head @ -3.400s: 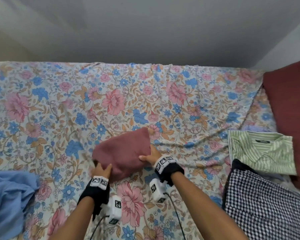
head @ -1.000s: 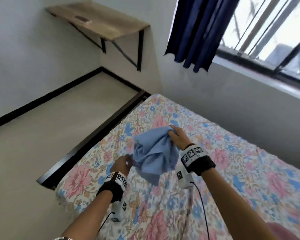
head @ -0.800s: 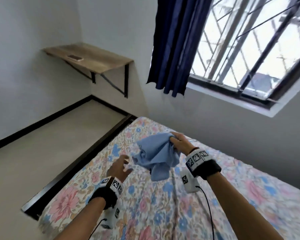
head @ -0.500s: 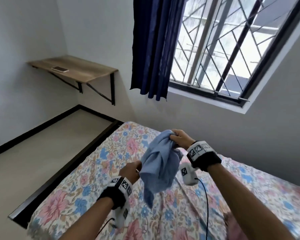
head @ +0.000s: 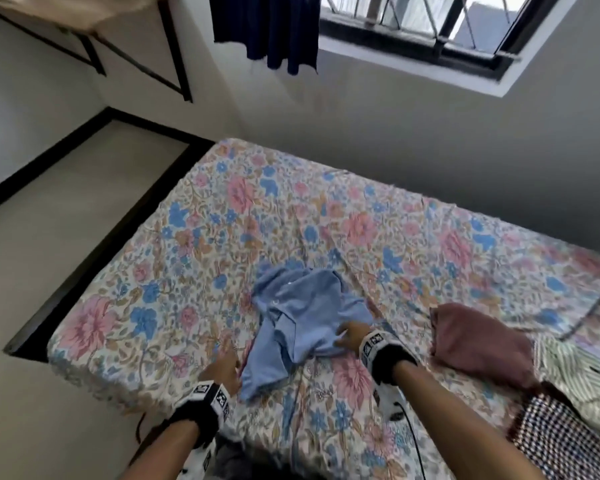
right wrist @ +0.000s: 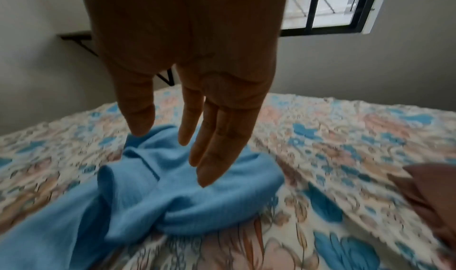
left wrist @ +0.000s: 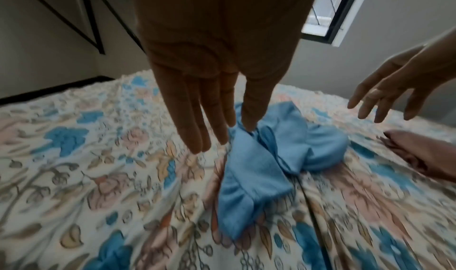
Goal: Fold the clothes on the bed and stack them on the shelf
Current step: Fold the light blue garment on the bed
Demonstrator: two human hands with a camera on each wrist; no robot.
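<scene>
We see the crumpled light-blue cotton shirt lying on the floral-sheeted bed, our left hand and right hand spread flat, grasping nothing. The folded maroon garment blurs; the wooden wall shelf is cropped.

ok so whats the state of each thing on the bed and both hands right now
blue shirt: crumpled, unfolded, lying on the bed
maroon garment: folded, on the bed
green striped shirt: on the bed, folded state unclear
checked garment: on the bed
left hand: fingers straight, holding nothing
right hand: fingers straight, holding nothing
</scene>
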